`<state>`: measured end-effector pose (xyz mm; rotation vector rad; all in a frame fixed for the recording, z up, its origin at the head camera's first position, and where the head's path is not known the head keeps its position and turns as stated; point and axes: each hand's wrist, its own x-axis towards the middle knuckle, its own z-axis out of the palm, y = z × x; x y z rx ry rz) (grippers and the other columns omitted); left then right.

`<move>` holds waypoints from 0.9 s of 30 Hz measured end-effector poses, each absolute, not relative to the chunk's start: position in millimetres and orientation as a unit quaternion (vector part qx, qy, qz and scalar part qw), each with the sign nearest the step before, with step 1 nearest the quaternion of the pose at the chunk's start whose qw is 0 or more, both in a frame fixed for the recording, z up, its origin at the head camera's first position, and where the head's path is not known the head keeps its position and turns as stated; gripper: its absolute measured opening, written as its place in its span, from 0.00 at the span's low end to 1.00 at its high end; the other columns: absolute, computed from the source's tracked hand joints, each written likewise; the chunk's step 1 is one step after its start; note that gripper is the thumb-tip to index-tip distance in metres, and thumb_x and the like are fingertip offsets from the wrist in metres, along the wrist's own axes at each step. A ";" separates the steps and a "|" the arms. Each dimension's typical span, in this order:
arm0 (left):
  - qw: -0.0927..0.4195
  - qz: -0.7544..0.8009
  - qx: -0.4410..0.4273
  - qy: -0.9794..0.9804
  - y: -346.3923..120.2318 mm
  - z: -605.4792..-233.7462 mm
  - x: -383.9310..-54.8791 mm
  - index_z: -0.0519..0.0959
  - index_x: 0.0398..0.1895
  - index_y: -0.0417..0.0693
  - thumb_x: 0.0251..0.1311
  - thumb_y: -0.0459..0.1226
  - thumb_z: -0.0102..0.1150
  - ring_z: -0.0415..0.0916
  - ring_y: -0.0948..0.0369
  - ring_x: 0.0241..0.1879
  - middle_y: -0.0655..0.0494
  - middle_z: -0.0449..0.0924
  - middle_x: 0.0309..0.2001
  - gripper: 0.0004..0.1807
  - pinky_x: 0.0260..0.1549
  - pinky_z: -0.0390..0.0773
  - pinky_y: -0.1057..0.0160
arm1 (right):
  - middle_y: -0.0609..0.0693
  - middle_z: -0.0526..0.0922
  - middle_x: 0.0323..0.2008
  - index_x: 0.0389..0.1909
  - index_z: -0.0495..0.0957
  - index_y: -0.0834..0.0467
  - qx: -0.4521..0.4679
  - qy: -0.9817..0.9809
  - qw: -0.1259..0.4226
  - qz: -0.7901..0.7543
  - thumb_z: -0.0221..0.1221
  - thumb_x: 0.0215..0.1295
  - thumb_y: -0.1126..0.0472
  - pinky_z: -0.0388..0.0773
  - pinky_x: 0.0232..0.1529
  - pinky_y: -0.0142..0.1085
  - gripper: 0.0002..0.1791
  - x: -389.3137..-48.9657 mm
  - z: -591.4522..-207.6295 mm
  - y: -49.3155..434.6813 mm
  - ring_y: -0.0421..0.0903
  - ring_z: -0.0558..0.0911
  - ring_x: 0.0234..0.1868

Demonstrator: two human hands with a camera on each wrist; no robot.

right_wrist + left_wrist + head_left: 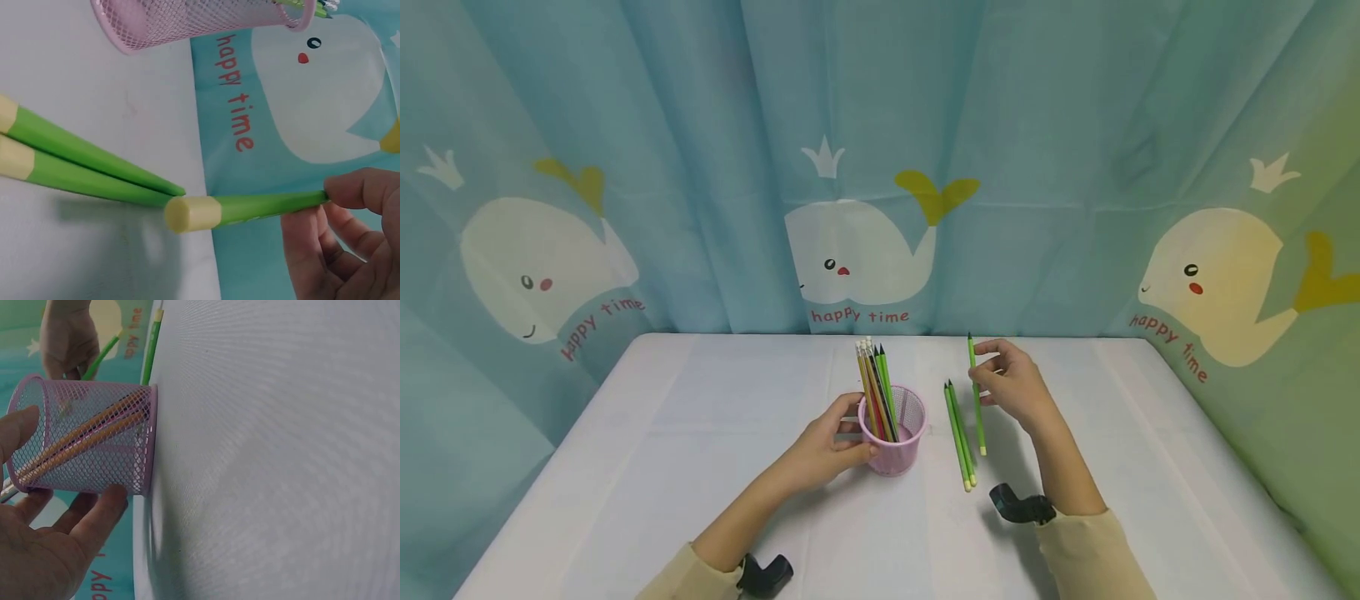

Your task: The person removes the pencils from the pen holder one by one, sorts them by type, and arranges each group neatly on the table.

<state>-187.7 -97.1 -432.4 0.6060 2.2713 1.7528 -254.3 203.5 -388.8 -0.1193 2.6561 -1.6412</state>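
Note:
A pink mesh pencil cup stands upright on the table, leaning pencils inside it: several with white eraser ends up, and two green ones with dark points up. My left hand holds the cup from its left side, thumb and fingers curved round the wall. In the right wrist view, a green pencil with a cream end is pinched between the thumb and fingers of my right hand. It is raised off the table, point away from me. Two similar green pencils lie side by side between the cup and that hand.
The white table reaches back to a blue curtain printed with whales. Dark curved pieces sit at both wrists, near the beige sleeves.

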 end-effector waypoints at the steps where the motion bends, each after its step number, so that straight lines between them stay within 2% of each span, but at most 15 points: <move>1: 0.104 0.594 0.206 0.771 -97.2 -432.3 -187.7 0.61 0.70 0.46 0.62 0.34 0.66 0.74 0.44 0.62 0.39 0.68 0.66 0.35 0.56 0.82 0.58 | 0.58 0.79 0.37 0.59 0.71 0.61 -0.037 0.851 0.014 -0.523 0.58 0.67 0.64 0.87 0.33 0.41 0.20 -254.5 -389.4 203.7 0.51 0.80 0.34; 8: 0.107 0.592 0.204 0.772 -98.1 -431.2 -187.8 0.62 0.70 0.48 0.62 0.34 0.67 0.74 0.45 0.61 0.41 0.68 0.67 0.35 0.55 0.82 0.60 | 0.58 0.80 0.36 0.59 0.71 0.62 -0.032 0.856 0.034 -0.515 0.59 0.67 0.64 0.88 0.34 0.44 0.20 -257.5 -395.7 205.4 0.50 0.80 0.33; 13: 0.109 0.595 0.209 0.768 -98.3 -432.0 -188.0 0.62 0.70 0.48 0.62 0.34 0.66 0.74 0.45 0.62 0.41 0.68 0.66 0.35 0.54 0.82 0.62 | 0.58 0.79 0.36 0.60 0.71 0.61 -0.028 0.868 0.048 -0.494 0.60 0.67 0.64 0.88 0.31 0.41 0.21 -259.7 -401.8 205.8 0.49 0.79 0.31; 27: 0.111 0.591 0.202 0.773 -98.6 -429.6 -187.1 0.61 0.71 0.48 0.61 0.35 0.67 0.73 0.45 0.62 0.41 0.68 0.66 0.37 0.56 0.81 0.61 | 0.58 0.80 0.37 0.62 0.70 0.61 -0.014 0.878 0.092 -0.470 0.59 0.67 0.65 0.88 0.32 0.40 0.23 -262.5 -412.2 204.5 0.48 0.81 0.30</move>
